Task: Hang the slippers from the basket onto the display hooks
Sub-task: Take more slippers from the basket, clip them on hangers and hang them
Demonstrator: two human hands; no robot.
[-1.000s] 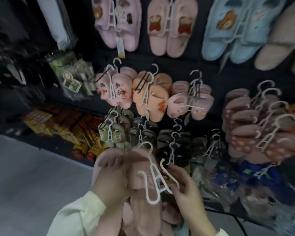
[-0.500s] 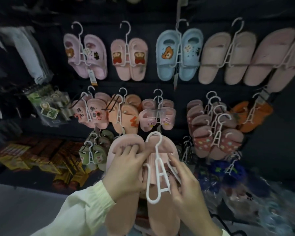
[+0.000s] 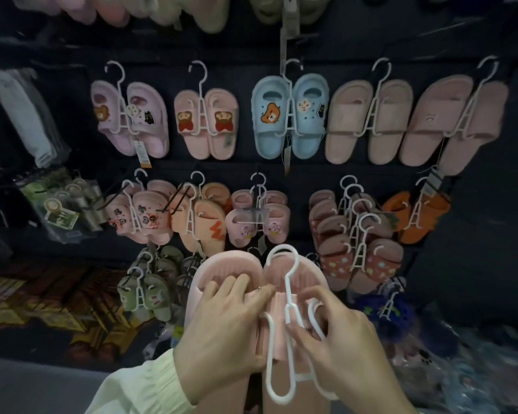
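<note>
Left hand (image 3: 222, 330): fingers curled over the strap of the left slipper, thumb side hidden, gripping the pair. Pale yellow sleeve (image 3: 138, 383) at the wrist.

Right hand (image 3: 347, 354): fingertips pinching the right arm of a white hanger (image 3: 287, 286), palm covering part of the hanger's lower frame.

Pink slippers (image 3: 231, 268): one ribbed pair, held side by side, toes up, between the two hands and in front of the lower rows of the display. The hanger lies over the right slipper's strap with its hook standing above the toes. The hook is free and not on any display hook. Cannot tell whether the hanger arms pass under the straps.

Display wall (image 3: 476, 264): dark panel, pairs hanging on white hangers.
- Upper row, left to right: lilac pair with charms (image 3: 150, 135), pink pair with bear motifs (image 3: 222, 144), blue pair with a bear (image 3: 266, 138), then plain beige-pink pairs (image 3: 347, 130).
- Middle row: several pale pink and peach pairs, a stacked group of brick-red spotted pairs (image 3: 380, 264), and an orange pair (image 3: 428, 222) at the far right.
- Lower left, just beside the held slippers: green pair (image 3: 156, 297).

Far left of the wall: bagged packets (image 3: 60, 216) on a hook. Below them, yellow packages (image 3: 42, 300), blurred. The top edge shows more slippers, too blurred to sort.
</note>
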